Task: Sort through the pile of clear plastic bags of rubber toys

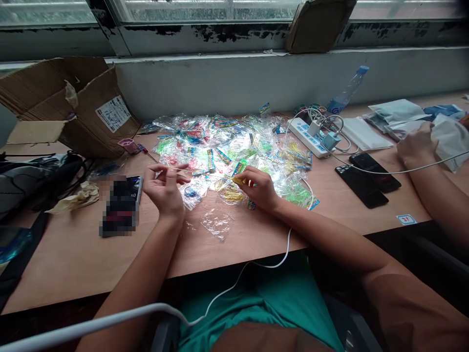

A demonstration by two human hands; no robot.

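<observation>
My right hand (258, 187) pinches a small bundle of yellow cord (238, 180) at the front of a heap of clear plastic packets. From it a thin pale strand seems to run left across to my left hand (164, 188). The left hand is palm up, with its fingers partly curled around the strand's end. Below the two hands lies a crumpled clear plastic bag (218, 224). A packet with yellow cord (232, 195) rests just under my right hand, and one with a blue coil (191, 191) is beside my left fingers.
The packet heap (220, 142) spreads toward the wall. A cardboard box (98, 107), a phone (122, 205) and a crumpled tan wrapper (78, 196) are at left. At right are a power strip (309, 137), a bottle (346, 93), two dark phones and another person's hand (417, 144). A white cable crosses my lap.
</observation>
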